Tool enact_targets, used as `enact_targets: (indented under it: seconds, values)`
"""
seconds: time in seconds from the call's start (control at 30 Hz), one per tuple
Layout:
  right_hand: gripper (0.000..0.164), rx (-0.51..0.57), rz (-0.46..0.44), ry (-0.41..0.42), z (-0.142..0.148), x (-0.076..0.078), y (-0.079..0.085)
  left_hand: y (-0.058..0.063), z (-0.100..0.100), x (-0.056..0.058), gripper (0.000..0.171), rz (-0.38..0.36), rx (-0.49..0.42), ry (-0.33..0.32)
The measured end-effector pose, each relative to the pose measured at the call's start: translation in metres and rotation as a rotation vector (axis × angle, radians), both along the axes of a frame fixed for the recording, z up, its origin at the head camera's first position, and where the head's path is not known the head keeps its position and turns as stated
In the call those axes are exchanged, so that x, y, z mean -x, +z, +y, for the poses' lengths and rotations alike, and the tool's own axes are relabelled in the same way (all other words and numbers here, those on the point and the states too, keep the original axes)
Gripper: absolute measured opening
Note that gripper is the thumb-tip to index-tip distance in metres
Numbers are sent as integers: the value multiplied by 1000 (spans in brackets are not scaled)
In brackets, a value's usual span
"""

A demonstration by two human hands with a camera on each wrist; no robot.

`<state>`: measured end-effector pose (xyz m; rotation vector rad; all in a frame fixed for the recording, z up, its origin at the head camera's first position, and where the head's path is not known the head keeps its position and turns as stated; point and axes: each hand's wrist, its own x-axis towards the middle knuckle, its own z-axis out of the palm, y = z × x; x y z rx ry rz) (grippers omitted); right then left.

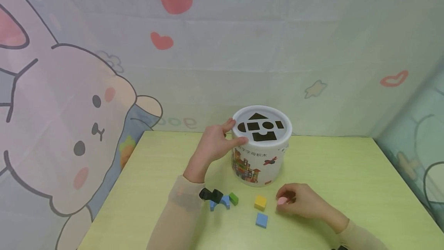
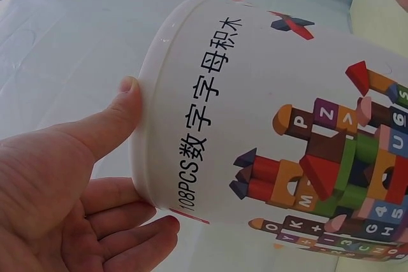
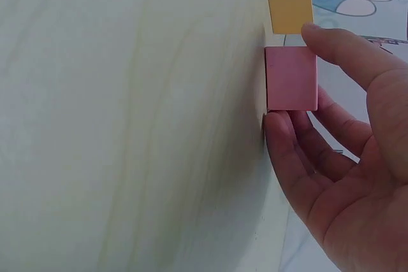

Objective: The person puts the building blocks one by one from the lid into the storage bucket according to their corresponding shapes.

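A white bucket [image 1: 258, 165] with a block-castle print stands upright near the back of the table. Its white lid [image 1: 264, 109] has cut-outs in several shapes, including a triangle, a square and a circle. My left hand [image 1: 216, 142] holds the left side of the lid's rim, with thumb and fingers spread along it; the left wrist view shows the fingertips [image 2: 167, 222] against the edge. At the bucket's front right, my right hand [image 1: 305, 201] pinches a pink block [image 3: 291, 78] between thumb and fingers, low at the tabletop. A yellow block [image 1: 260, 202] lies just left of it.
In front of the bucket lie a blue square block [image 1: 261, 220], a green block [image 1: 234, 199] and a blue arch block [image 1: 225, 202], partly covered by the left wrist's black camera [image 1: 211, 195]. Behind the yellow-green table [image 1: 333, 161] hangs a printed cloth [image 1: 243, 49].
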<state>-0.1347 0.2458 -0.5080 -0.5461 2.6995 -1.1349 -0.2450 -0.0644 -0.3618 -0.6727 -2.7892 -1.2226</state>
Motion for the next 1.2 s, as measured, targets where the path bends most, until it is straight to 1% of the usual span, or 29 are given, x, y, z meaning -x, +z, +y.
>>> enact_targets:
  seconds: [0.2,0.43,0.53,0.8,1.03,1.2]
  values:
    - [31,-12,-2,-22,3,0,-2,0,0,0,84,2,9,0]
    - [31,-13,-42,-42,4,1,-3,-1,0,0,84,5,2,-2]
    - [29,-8,-48,-40,4,1,-4,0,0,0,84,3,1,-5]
    - [29,41,-32,-16,5,-1,3,0,0,1,85,15,8,-9]
    - [31,44,-35,-2,8,0,-1,-2,-1,0,85,2,11,-8]
    - [31,49,-42,-26,9,-2,-3,-2,0,0,84,-2,9,-3]
